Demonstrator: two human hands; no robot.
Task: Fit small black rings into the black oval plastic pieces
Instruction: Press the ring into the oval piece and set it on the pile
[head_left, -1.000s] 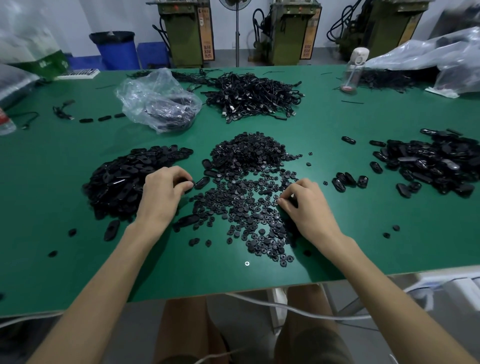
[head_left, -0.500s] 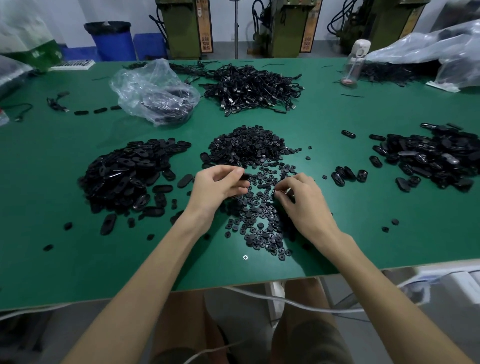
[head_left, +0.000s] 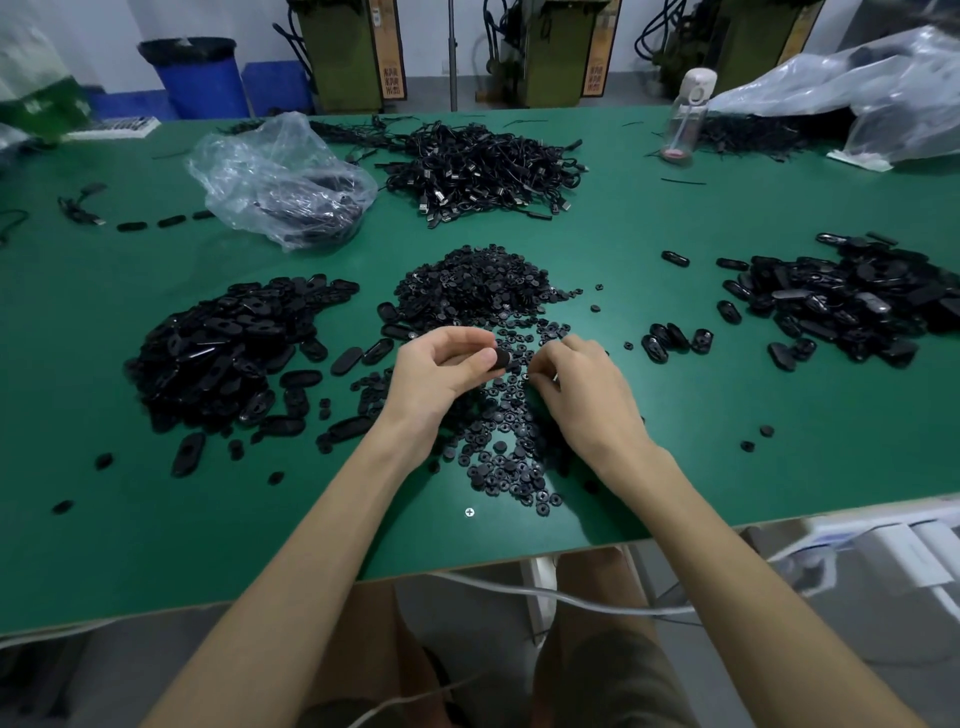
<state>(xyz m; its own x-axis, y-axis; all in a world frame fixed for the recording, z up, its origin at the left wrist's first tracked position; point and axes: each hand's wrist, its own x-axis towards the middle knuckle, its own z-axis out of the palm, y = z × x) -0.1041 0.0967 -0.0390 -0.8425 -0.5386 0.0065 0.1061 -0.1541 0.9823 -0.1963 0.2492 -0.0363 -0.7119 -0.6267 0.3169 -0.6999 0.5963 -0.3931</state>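
I see the green table (head_left: 675, 415) filling most of the view, its near edge running across below both forearms. On it, to my left, lies the heap of loose black oval plastic pieces (head_left: 223, 353), their long axes pointing every way. A second heap of oval pieces (head_left: 852, 301) lies well apart at the right. A tangle of black cables (head_left: 483, 166) sits at the far middle, with a crumpled clear plastic bag (head_left: 280, 176) just beside it on the left. The mound of small black rings (head_left: 478, 291) occupies the centre and thins into a scatter running toward the near edge between the two hands.

The left hand (head_left: 441, 374) is raised over this scatter, thumb and fingers curled round one oval piece (head_left: 501, 358). Only its rounded end shows past the thumb; that end points right, toward the other hand, so the long axis appears to run roughly left to right. The rest is hidden in the grip.

The right hand (head_left: 582, 384) is close beside it but not touching, knuckles up, fingertips (head_left: 537, 375) bent down onto the scattered rings. I cannot tell whether they hold a ring.
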